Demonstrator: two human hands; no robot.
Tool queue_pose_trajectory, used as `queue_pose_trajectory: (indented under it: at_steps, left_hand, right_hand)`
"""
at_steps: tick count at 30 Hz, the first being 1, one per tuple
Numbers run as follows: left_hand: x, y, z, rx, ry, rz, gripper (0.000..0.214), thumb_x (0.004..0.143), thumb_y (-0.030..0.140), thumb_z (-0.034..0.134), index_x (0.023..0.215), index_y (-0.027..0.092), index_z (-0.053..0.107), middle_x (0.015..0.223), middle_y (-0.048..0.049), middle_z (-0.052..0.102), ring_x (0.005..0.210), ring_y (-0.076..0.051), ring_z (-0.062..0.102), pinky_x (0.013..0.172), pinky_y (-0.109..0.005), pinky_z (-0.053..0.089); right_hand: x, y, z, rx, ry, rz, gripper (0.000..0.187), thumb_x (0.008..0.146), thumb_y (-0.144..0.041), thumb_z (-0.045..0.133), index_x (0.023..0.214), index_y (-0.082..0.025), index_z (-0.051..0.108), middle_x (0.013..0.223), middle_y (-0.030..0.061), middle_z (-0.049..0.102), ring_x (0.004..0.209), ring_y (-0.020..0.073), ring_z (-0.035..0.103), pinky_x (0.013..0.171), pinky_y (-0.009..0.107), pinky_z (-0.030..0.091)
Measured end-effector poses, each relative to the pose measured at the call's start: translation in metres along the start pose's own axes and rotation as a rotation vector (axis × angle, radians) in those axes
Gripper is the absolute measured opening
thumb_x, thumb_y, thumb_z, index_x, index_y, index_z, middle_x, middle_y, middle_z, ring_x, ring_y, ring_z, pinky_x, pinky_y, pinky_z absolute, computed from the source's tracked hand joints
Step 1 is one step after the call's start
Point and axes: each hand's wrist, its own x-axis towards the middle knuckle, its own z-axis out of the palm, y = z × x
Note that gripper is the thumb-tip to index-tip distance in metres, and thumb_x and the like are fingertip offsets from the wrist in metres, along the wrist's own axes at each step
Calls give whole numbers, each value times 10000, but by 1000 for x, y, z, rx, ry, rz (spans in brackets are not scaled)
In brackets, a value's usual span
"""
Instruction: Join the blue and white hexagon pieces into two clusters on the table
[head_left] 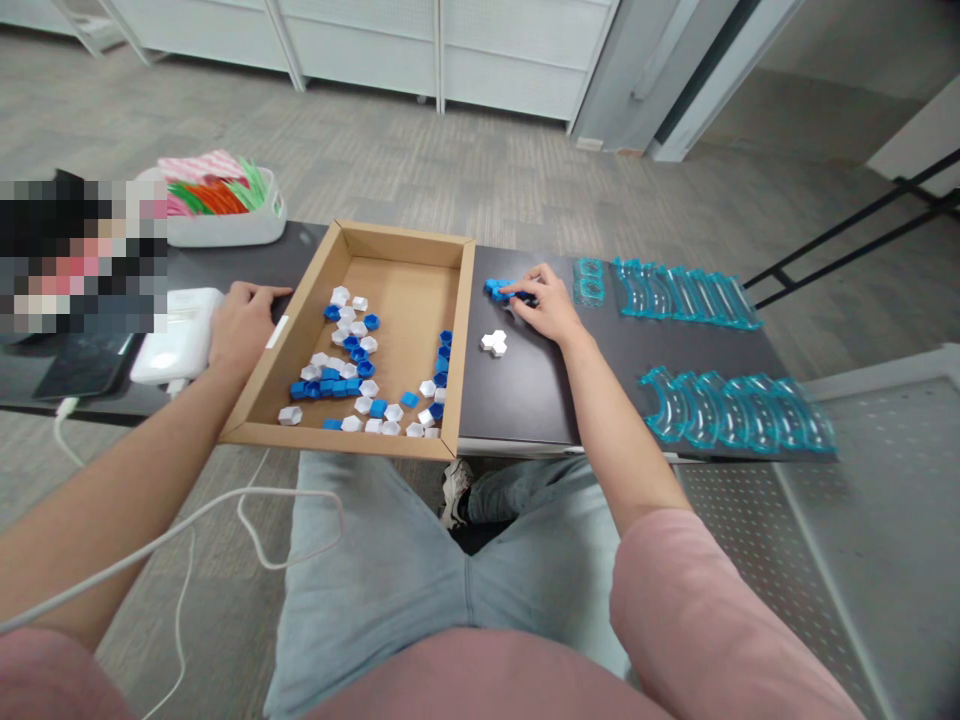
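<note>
At the table's middle, my right hand (546, 304) has its fingers bent around a small group of blue hexagonal pieces (496, 290) on the table top. The fingers partly hide these pieces. Just nearer to me lies a joined cluster of white hexagonal pieces (494, 343). My left hand (244, 322) rests at the outer left side of a shallow cardboard box (469, 300), fingers stretched out and nothing held. Inside the box, many loose white hexagonal pieces (290, 415) and a row of blue ones (328, 388) lie scattered, mostly toward the near and left sides.
Teal-edged clear plastic parts lie on the right in a far row (686, 293), a near row (739, 412) and a small stack (589, 282). To the left are a white charger (178, 335) with a cable, a dark phone (86, 365) and a white basket (225, 230).
</note>
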Motion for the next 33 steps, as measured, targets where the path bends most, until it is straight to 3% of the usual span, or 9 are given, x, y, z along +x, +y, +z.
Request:
queue_pose_trajectory:
  at_steps: [5,11,21,33]
  left_hand:
    - [0,-2,3,6,25,1,711,1088,490,617,1705,149,707,1605,-256,627,1534,-437,605,1302,-547,503]
    - [-1,-1,3,-17,33,17,813,1050,623,628,1680,116,718,1570,-271,639,1508,-451,600,1293,-541,498]
    - [3,-6,5,-14,16,8,727,1111,526,569,1713,143,708,1607,-255,626,1533,-432,597,1338,-526,473]
    - [-1,-2,0,-2,17,5,710,1082,498,630,1698,153,706,1566,-238,631,1479,-417,630,1276,-506,508]
  right_hand:
    - [-1,-2,-3,6,52,17,380,982,-276,795,1343,-299,912,1258,105,690,1212,341,711,1200,572,593]
    - [-1,3,-2,5,101,62,270,943,-276,796,1199,-275,880,1240,116,716,1201,349,732,1186,575,620]
    - [1,8,2,27,112,93,276,926,-216,787,1186,-272,864,1219,100,706,1191,331,753,1166,549,626]
    - [2,11,5,10,123,95,256,953,-251,790,1199,-283,852,1209,105,692,1202,346,739,1161,570,641]
